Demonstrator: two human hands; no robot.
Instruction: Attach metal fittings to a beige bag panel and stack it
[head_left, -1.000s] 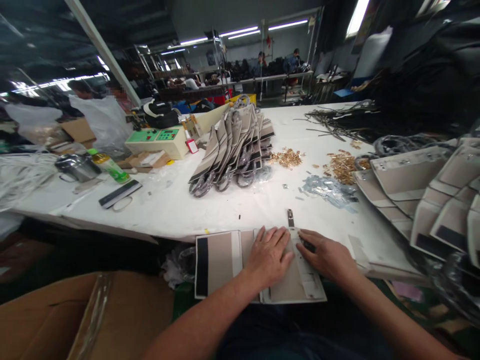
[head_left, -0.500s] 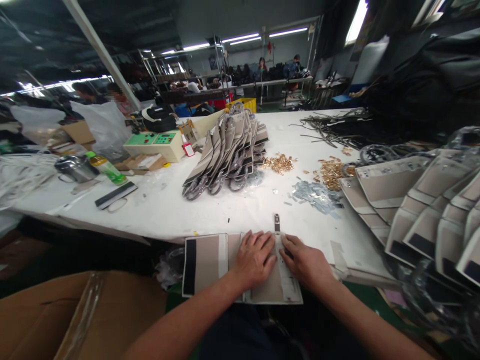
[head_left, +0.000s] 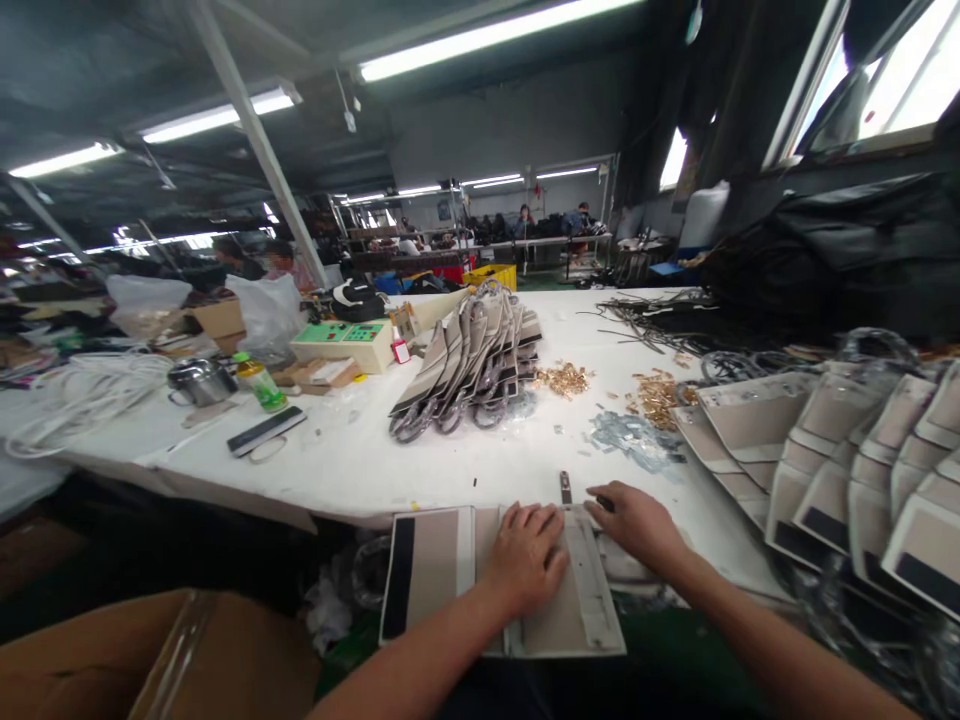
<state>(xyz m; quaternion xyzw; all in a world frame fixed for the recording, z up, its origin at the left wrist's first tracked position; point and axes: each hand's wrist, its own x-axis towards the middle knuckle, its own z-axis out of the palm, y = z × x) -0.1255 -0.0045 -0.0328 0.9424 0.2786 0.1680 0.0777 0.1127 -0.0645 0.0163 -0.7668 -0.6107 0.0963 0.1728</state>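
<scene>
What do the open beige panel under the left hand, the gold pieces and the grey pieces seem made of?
Beige panel: perhaps fabric or synthetic leather, with a matte surface showing little shine. Gold pieces: probably metal or metal-coated, given their bright glints. Grey pieces: thin and dull-sheened, likely metal, though plastic is possible.

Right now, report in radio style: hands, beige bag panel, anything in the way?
Left hand on open beige bag panel. Right hand beside its far right corner, small dark object in grip. Left forearm hides part of panel's near edge.
</scene>
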